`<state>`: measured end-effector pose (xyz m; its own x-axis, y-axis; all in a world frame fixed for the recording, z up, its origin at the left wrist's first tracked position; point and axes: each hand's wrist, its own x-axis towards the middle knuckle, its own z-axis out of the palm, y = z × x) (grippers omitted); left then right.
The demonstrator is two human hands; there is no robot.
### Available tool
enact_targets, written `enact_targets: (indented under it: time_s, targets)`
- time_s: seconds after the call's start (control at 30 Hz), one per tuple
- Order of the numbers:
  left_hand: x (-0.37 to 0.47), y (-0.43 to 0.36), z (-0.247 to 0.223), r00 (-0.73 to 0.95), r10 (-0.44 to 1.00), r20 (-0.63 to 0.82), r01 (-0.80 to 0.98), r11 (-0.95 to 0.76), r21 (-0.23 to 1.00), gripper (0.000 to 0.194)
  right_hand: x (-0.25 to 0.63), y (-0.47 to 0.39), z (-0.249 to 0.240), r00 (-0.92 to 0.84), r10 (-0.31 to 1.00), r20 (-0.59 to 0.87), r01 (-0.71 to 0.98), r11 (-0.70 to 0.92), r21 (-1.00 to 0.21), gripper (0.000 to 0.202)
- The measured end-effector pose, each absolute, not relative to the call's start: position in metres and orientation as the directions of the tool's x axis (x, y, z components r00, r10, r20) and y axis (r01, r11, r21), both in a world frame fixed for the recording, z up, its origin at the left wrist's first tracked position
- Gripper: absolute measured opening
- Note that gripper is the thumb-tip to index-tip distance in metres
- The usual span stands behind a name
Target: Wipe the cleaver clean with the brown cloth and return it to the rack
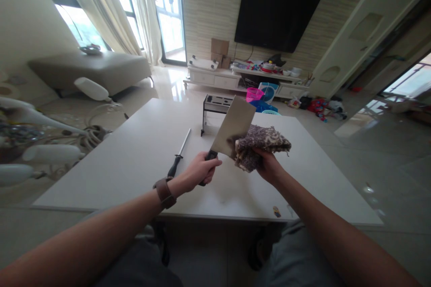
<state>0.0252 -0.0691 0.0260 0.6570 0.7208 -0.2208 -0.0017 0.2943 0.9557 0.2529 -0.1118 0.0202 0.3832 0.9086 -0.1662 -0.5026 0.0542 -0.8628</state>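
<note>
Living room, tiled floor. TV (278, 13) mounted on the far wall, low white cabinet (205, 79) set below it and loaded with boxes, bowls and mixed items. Pale curtains (96, 6) hung by the windows at left, upholstered bench (101, 69) placed under them. White table (111, 166) in the foreground.

Cleaver (235, 121) is held above the table by the left hand (201, 170): fingers closed around the black handle, thumb laid toward the blade. Blade is tilted up and to the right, broad face seen. A dark patch is seen on the lower part of the blade, beside the cloth; stain or reflection can't be told.

Brown-and-cream shaggy cloth (262, 141), bunched/folded, is gripped in the right hand (268, 166), also above the table. Fingers are partly hidden by it. Blade's lower right part is overlapped by the cloth; firm contact can't be confirmed.

Sharpening steel (177, 158) is laid on the table left of the cleaver, black handle toward the person, rod pointed away. Slotted rack (218, 104) is stood at the far side of the table, partly covered by the blade. Brown-strapped watch (164, 193) is worn on the left wrist. Small sticker (276, 211) is seen at the near table edge, right side.
</note>
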Motion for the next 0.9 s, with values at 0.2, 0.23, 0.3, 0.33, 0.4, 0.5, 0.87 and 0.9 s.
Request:
enact_targets:
  time_s: [0.2, 0.23, 0.3, 0.33, 0.4, 0.5, 0.87, 0.9]
  targets:
    - [0.033, -0.079, 0.018, 0.711, 0.641, -0.29, 0.097, 0.318, 0.943, 0.031, 0.244, -0.118, 0.022, 0.224, 0.943, -0.245, -0.55, -0.085, -0.831, 0.032]
    - [0.034, -0.078, 0.018, 0.684, 0.683, -0.257, 0.128, 0.235, 0.964, 0.031, 0.244, -0.118, 0.022, 0.226, 0.944, -0.242, -0.55, -0.081, -0.831, 0.031]
    - [0.036, -0.074, 0.019, 0.601, 0.79, -0.122, 0.199, 0.0, 0.98, 0.031, 0.245, -0.116, 0.021, 0.27, 0.939, -0.214, -0.533, -0.039, -0.846, 0.03]
    - [0.036, -0.073, 0.02, 0.553, 0.833, -0.035, 0.237, -0.117, 0.965, 0.032, 0.246, -0.115, 0.021, 0.298, 0.934, -0.198, -0.519, -0.016, -0.855, 0.03]
    - [0.036, -0.069, 0.022, 0.461, 0.88, 0.112, 0.291, -0.269, 0.918, 0.033, 0.25, -0.112, 0.02, 0.351, 0.919, -0.179, -0.494, 0.02, -0.869, 0.034]
    - [0.034, -0.066, 0.024, 0.4, 0.909, 0.121, 0.284, -0.248, 0.926, 0.032, 0.255, -0.111, 0.02, 0.403, 0.899, -0.17, -0.463, 0.04, -0.886, 0.043]
    - [0.027, -0.063, 0.025, 0.544, 0.838, -0.028, 0.268, -0.142, 0.953, 0.031, 0.251, -0.115, 0.022, 0.437, 0.897, -0.073, -0.346, 0.093, -0.934, 0.06]
    - [0.028, -0.062, 0.025, 0.5, 0.866, -0.003, 0.274, -0.155, 0.949, 0.031, 0.251, -0.115, 0.022, 0.433, 0.899, -0.063, -0.34, 0.099, -0.935, 0.06]
